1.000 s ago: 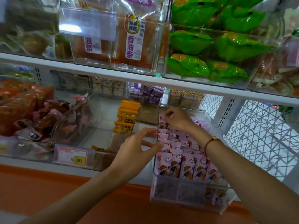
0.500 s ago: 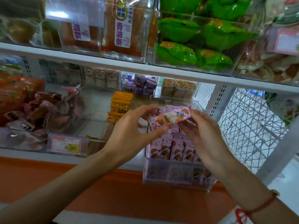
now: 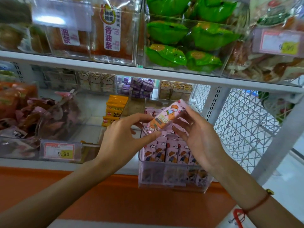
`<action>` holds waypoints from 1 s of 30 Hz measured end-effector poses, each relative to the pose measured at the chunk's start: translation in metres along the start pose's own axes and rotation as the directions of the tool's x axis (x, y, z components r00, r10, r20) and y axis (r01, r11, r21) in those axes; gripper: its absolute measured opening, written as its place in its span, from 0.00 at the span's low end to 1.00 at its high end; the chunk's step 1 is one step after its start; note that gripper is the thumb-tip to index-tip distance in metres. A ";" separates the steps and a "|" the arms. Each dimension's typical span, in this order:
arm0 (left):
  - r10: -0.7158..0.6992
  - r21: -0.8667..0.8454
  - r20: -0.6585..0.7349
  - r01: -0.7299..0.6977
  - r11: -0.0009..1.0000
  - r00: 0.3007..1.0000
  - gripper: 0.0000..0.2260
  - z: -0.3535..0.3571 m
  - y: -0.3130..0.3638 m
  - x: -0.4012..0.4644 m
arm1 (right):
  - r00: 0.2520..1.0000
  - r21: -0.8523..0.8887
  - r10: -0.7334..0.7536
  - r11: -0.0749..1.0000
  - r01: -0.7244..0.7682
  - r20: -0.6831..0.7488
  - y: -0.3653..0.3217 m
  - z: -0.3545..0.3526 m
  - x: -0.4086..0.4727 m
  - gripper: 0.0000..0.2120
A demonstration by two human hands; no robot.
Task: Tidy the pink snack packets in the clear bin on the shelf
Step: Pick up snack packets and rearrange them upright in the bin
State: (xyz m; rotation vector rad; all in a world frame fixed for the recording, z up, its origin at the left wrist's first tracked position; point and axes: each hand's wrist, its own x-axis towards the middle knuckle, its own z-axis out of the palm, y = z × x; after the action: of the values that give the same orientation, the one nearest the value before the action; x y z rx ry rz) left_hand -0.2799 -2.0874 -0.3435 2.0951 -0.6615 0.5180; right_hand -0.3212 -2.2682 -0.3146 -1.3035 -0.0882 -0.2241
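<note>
A pink snack packet with a cartoon child and an orange panel is held tilted above the clear bin, its right end higher. My left hand pinches its lower left end between thumb and forefinger. My right hand holds the upper right end, thumb along the edge and fingers spread underneath. Below my hands, several matching pink packets stand upright in rows inside the bin, which juts out over the shelf's front edge. My hands hide the middle rows.
Yellow packets are stacked just left of the bin. Further left is a clear bin of dark pink sweets with a 9.90 price tag. The upper shelf carries green packets. A white wire mesh panel closes the right side.
A second ago both hands were down among the packets in the bin. One packet has since been lifted out, and over the last half second its right end has tilted upward.
</note>
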 end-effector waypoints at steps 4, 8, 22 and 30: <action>0.024 0.037 0.019 -0.025 0.999 1.000 0.27 -0.001 0.005 -0.003 | 1.000 -0.134 0.007 0.991 -0.006 0.004 0.002 -0.001 0.002 0.17; 0.148 0.152 -0.045 -0.140 0.978 0.988 0.24 -0.006 0.012 -0.002 | 0.998 -0.184 -0.030 0.983 0.018 -0.059 0.006 -0.001 0.001 0.19; 0.035 -0.031 0.037 -0.034 0.999 0.999 0.24 -0.005 0.010 -0.001 | 0.997 -0.175 -0.065 0.982 0.071 0.038 0.002 0.003 0.000 0.18; 0.073 -0.138 0.023 -0.069 0.988 0.997 0.25 -0.005 0.014 0.000 | 0.994 -0.043 0.014 0.999 -0.018 -0.105 -0.001 0.004 0.000 0.24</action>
State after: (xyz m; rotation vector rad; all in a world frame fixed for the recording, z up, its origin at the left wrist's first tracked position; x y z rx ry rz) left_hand -0.2889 -2.0901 -0.3326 1.9589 -0.7694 0.4698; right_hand -0.3215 -2.2641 -0.3129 -1.3329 0.0165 -0.2815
